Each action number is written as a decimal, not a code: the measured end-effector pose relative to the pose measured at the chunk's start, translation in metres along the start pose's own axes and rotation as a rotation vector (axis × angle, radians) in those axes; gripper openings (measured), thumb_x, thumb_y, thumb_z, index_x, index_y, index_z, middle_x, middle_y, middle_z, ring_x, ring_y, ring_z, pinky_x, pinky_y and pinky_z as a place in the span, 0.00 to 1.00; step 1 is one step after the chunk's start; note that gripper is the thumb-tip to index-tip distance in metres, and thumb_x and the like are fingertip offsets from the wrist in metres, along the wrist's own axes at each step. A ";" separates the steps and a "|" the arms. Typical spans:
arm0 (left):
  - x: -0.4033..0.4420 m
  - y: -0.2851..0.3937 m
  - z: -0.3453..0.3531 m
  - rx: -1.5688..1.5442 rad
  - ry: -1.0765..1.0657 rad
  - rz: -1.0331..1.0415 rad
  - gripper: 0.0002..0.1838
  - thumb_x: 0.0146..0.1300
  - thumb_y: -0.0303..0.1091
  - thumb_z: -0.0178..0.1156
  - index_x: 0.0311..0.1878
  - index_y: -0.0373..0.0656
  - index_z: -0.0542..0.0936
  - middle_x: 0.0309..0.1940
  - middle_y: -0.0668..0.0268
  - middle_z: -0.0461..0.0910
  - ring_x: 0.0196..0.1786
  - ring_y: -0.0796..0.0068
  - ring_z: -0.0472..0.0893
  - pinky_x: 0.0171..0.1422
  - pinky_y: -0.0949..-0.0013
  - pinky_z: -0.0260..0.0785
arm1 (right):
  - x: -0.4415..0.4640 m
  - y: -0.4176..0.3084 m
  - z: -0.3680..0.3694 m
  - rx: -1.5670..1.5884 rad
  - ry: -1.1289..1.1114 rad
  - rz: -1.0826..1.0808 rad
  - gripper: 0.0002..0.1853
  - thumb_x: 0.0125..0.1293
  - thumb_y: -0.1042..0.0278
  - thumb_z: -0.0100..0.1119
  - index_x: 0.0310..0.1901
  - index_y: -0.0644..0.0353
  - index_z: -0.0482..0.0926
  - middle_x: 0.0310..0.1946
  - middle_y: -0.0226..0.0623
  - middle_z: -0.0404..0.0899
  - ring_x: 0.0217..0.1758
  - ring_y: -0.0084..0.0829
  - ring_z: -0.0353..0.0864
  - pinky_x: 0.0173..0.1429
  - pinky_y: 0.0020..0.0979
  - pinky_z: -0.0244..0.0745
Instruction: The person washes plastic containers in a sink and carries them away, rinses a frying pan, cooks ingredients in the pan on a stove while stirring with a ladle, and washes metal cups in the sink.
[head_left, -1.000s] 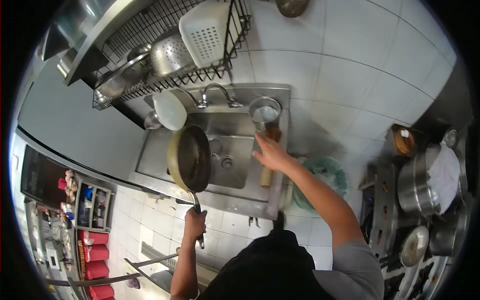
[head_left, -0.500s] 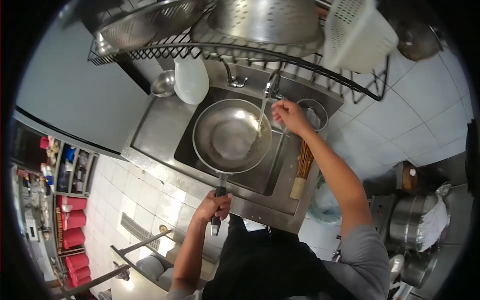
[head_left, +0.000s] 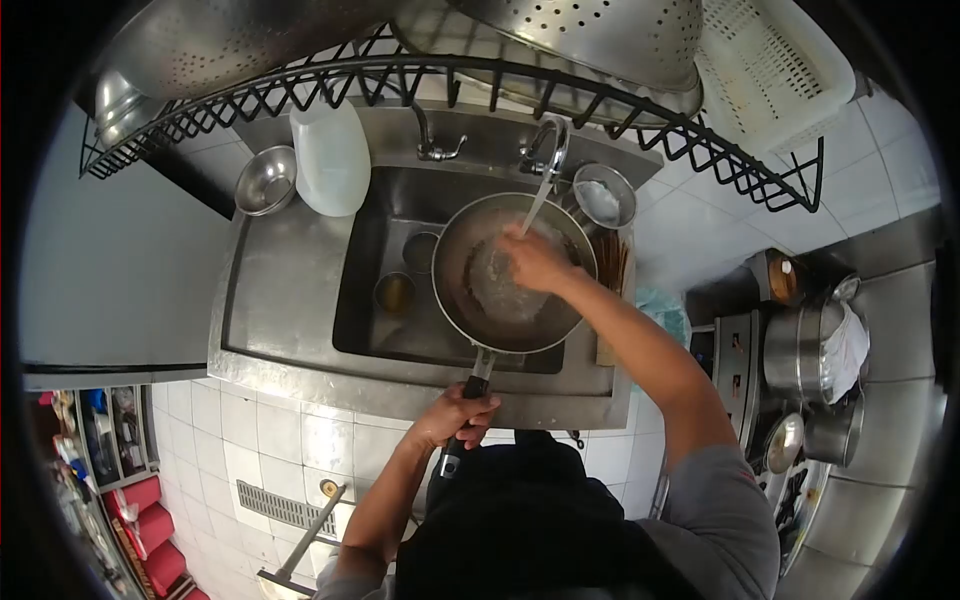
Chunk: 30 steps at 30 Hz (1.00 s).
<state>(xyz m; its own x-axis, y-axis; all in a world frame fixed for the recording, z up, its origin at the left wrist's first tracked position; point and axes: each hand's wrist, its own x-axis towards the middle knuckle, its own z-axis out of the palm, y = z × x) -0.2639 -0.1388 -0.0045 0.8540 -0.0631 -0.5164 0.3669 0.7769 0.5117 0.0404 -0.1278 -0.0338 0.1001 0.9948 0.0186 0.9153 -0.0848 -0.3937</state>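
Observation:
A round metal frying pan is over the right part of the sink, with water in it. My left hand is closed around the pan's black handle, near the sink's front edge. Water runs from the tap into the pan. My right hand is inside the pan, beside the stream and low over the water. Its fingers point down and are blurred, so their grip and anything under them cannot be made out.
Two small round containers stand in the sink basin. A white jug and a metal bowl are at the left. Right of the tap is a strainer, near a stick brush. A black wire rack overhangs the sink.
My right hand has gone from beside the tap down into the pan. The pan has shifted right in the sink, uncovering the small containers. My left hand still grips the handle. The view has shifted.

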 end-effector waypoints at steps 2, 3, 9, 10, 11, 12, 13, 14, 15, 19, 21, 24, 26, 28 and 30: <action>-0.005 0.004 0.002 0.006 0.011 0.002 0.18 0.65 0.34 0.59 0.21 0.45 0.64 0.13 0.73 0.62 0.10 0.83 0.62 0.14 0.72 0.60 | -0.006 -0.013 0.010 -0.052 -0.029 -0.003 0.21 0.53 0.77 0.57 0.52 0.62 0.74 0.53 0.45 0.69 0.56 0.44 0.73 0.56 0.42 0.71; -0.004 0.006 0.000 0.012 0.000 0.004 0.18 0.65 0.34 0.59 0.21 0.45 0.64 0.13 0.73 0.62 0.10 0.83 0.62 0.14 0.72 0.60 | -0.008 -0.019 0.012 -0.111 -0.060 -0.025 0.25 0.52 0.79 0.57 0.55 0.62 0.72 0.58 0.45 0.65 0.58 0.45 0.71 0.58 0.42 0.70; -0.009 0.000 -0.005 0.062 0.068 0.024 0.19 0.65 0.33 0.60 0.20 0.45 0.64 0.13 0.73 0.62 0.10 0.83 0.63 0.15 0.71 0.62 | -0.005 -0.020 0.004 0.020 0.029 0.095 0.25 0.52 0.81 0.56 0.55 0.64 0.73 0.57 0.45 0.66 0.60 0.48 0.68 0.62 0.42 0.68; -0.008 -0.001 -0.007 0.047 0.060 0.025 0.19 0.64 0.33 0.60 0.20 0.45 0.64 0.13 0.73 0.62 0.10 0.83 0.63 0.15 0.71 0.62 | -0.011 -0.021 0.016 0.075 -0.026 -0.053 0.25 0.52 0.81 0.56 0.55 0.64 0.73 0.57 0.45 0.66 0.60 0.47 0.68 0.61 0.42 0.69; -0.008 -0.001 -0.010 0.034 0.054 0.025 0.19 0.64 0.33 0.60 0.19 0.45 0.64 0.13 0.72 0.62 0.10 0.83 0.63 0.15 0.71 0.62 | -0.013 -0.020 0.026 0.131 -0.079 -0.200 0.25 0.52 0.81 0.56 0.55 0.63 0.73 0.57 0.45 0.66 0.60 0.47 0.69 0.60 0.42 0.69; -0.010 -0.001 -0.011 0.037 0.056 0.026 0.19 0.64 0.33 0.60 0.19 0.45 0.64 0.13 0.72 0.62 0.10 0.83 0.63 0.15 0.71 0.62 | -0.009 -0.017 0.024 0.072 -0.059 -0.112 0.25 0.52 0.81 0.56 0.55 0.62 0.73 0.55 0.44 0.68 0.59 0.46 0.70 0.60 0.42 0.70; -0.010 0.000 -0.011 0.042 0.053 0.026 0.19 0.64 0.33 0.60 0.20 0.45 0.64 0.13 0.72 0.62 0.10 0.83 0.63 0.15 0.71 0.62 | -0.007 -0.016 0.025 0.072 -0.056 -0.113 0.25 0.52 0.81 0.56 0.55 0.62 0.73 0.55 0.44 0.68 0.59 0.46 0.70 0.60 0.42 0.70; -0.010 0.000 -0.011 0.046 0.049 0.026 0.19 0.64 0.33 0.60 0.20 0.45 0.64 0.13 0.72 0.62 0.10 0.83 0.63 0.15 0.71 0.62 | -0.006 -0.015 0.025 0.086 0.033 -0.050 0.25 0.52 0.81 0.55 0.55 0.61 0.73 0.55 0.44 0.69 0.58 0.46 0.72 0.59 0.42 0.70; -0.011 0.001 -0.013 0.047 0.051 0.027 0.19 0.64 0.33 0.60 0.20 0.45 0.64 0.13 0.72 0.62 0.10 0.83 0.63 0.15 0.71 0.62 | -0.005 -0.015 0.026 0.101 0.122 0.013 0.25 0.53 0.80 0.55 0.56 0.60 0.73 0.55 0.43 0.69 0.57 0.46 0.73 0.58 0.41 0.71; -0.008 0.004 -0.029 0.199 0.095 0.039 0.14 0.63 0.32 0.59 0.24 0.42 0.67 0.13 0.67 0.66 0.10 0.76 0.66 0.16 0.68 0.63 | -0.013 -0.011 0.032 0.417 -0.344 -0.062 0.18 0.56 0.79 0.55 0.50 0.60 0.78 0.47 0.43 0.76 0.52 0.37 0.77 0.55 0.37 0.72; -0.009 -0.006 -0.049 0.356 0.145 0.064 0.11 0.63 0.31 0.59 0.28 0.40 0.69 0.13 0.63 0.68 0.10 0.70 0.69 0.16 0.64 0.65 | -0.022 -0.005 0.013 0.645 0.046 0.206 0.10 0.62 0.78 0.55 0.44 0.60 0.80 0.34 0.36 0.83 0.38 0.26 0.82 0.44 0.29 0.76; -0.030 -0.013 -0.073 1.509 0.848 0.650 0.07 0.63 0.32 0.56 0.34 0.38 0.72 0.20 0.48 0.77 0.21 0.45 0.77 0.26 0.50 0.70 | -0.034 0.016 -0.022 1.306 0.165 0.601 0.09 0.67 0.78 0.51 0.47 0.63 0.77 0.40 0.35 0.81 0.40 0.29 0.81 0.44 0.31 0.78; -0.074 0.009 -0.067 1.552 1.013 0.221 0.07 0.66 0.33 0.51 0.36 0.39 0.73 0.23 0.48 0.79 0.28 0.42 0.80 0.31 0.46 0.70 | -0.037 0.007 -0.034 1.132 0.211 0.623 0.08 0.67 0.77 0.52 0.46 0.63 0.77 0.37 0.34 0.80 0.39 0.26 0.81 0.41 0.28 0.78; -0.113 0.024 -0.060 1.545 1.142 0.107 0.09 0.67 0.34 0.50 0.36 0.38 0.73 0.24 0.49 0.80 0.31 0.43 0.81 0.33 0.47 0.71 | -0.037 0.003 -0.025 0.995 0.222 0.628 0.08 0.67 0.77 0.53 0.46 0.63 0.77 0.37 0.33 0.80 0.38 0.25 0.80 0.39 0.28 0.78; -0.145 0.016 -0.066 1.481 1.200 0.125 0.09 0.64 0.34 0.55 0.34 0.37 0.73 0.22 0.50 0.78 0.29 0.47 0.81 0.31 0.50 0.70 | -0.036 0.018 0.016 0.930 0.171 0.595 0.09 0.64 0.76 0.56 0.46 0.61 0.78 0.35 0.32 0.80 0.36 0.23 0.79 0.37 0.27 0.77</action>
<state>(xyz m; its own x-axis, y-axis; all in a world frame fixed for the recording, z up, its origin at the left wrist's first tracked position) -0.4061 -0.0755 0.0330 0.4672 0.8515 -0.2381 0.8624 -0.3795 0.3350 0.0472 -0.1646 -0.0565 0.5433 0.7828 -0.3035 0.0624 -0.3982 -0.9152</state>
